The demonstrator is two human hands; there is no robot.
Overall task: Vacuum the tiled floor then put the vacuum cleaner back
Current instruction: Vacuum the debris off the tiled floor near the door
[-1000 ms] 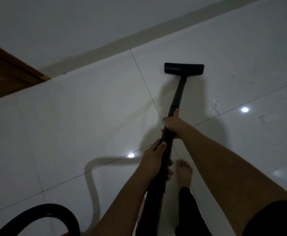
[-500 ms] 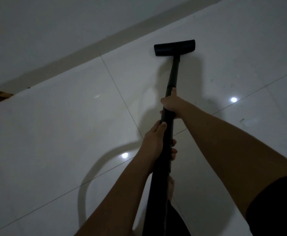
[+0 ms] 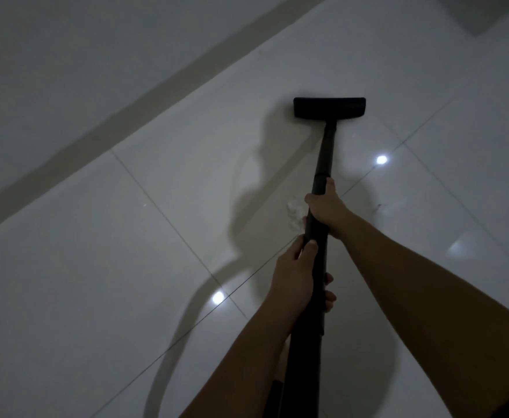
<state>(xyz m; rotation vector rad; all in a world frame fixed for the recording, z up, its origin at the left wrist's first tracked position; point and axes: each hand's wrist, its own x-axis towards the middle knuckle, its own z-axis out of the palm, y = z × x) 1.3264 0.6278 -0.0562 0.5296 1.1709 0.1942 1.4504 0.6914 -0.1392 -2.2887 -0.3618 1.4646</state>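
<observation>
A black vacuum wand [image 3: 325, 158] runs from the bottom of the view up to a flat black floor head [image 3: 329, 107] resting on the glossy white tiled floor [image 3: 126, 267]. My right hand [image 3: 325, 208] grips the wand higher up. Just below it, my left hand [image 3: 295, 276] is wrapped around the thicker lower part of the tube. Both arms stretch forward. The vacuum's body and hose are out of view.
A grey skirting strip [image 3: 120, 119] runs diagonally along the white wall at the upper left. A whitish smudge [image 3: 294, 212] marks the tile just left of my right hand. Ceiling lights reflect as bright spots on the tiles. The room is dim.
The view has swung right, so the wooden door frame and the black hose have left the picture. The floor head has shifted right along the tiles, and the whitish smudge now lies beside my right hand.
</observation>
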